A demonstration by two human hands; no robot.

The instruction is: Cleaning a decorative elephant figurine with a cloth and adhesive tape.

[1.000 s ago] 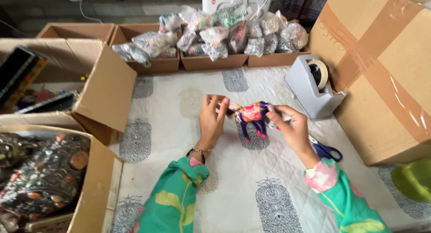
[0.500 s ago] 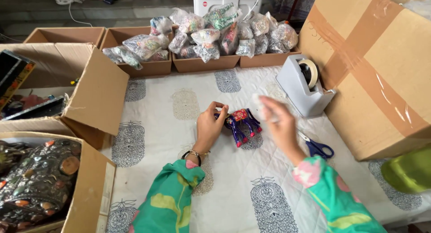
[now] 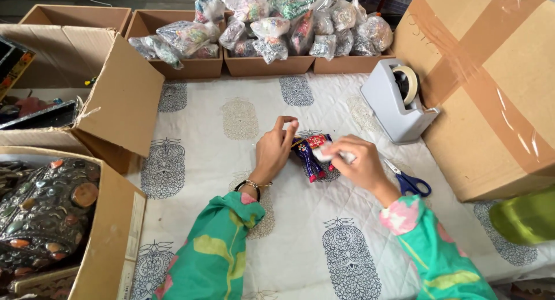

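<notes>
A small colourful fabric item (image 3: 312, 152), blue with red and gold, lies in a clear plastic wrap on the printed white cloth (image 3: 231, 121). My left hand (image 3: 274, 150) rests against its left end, fingers pinching the wrap. My right hand (image 3: 355, 161) presses down on its right side and pinches a small whitish strip, maybe tape, over it. Both sleeves are green with pink and yellow flowers.
A grey tape dispenser (image 3: 396, 103) and blue-handled scissors (image 3: 409, 181) lie to the right. A large taped carton (image 3: 491, 86) stands at right. Open boxes of wrapped packets (image 3: 272, 40) line the back. More cartons (image 3: 98, 97) sit left, one holding a jewelled metal piece (image 3: 40, 213).
The wrapped item was held up and stretched between both hands; now it lies folded smaller on the cloth. My right hand has come down onto it with the whitish strip.
</notes>
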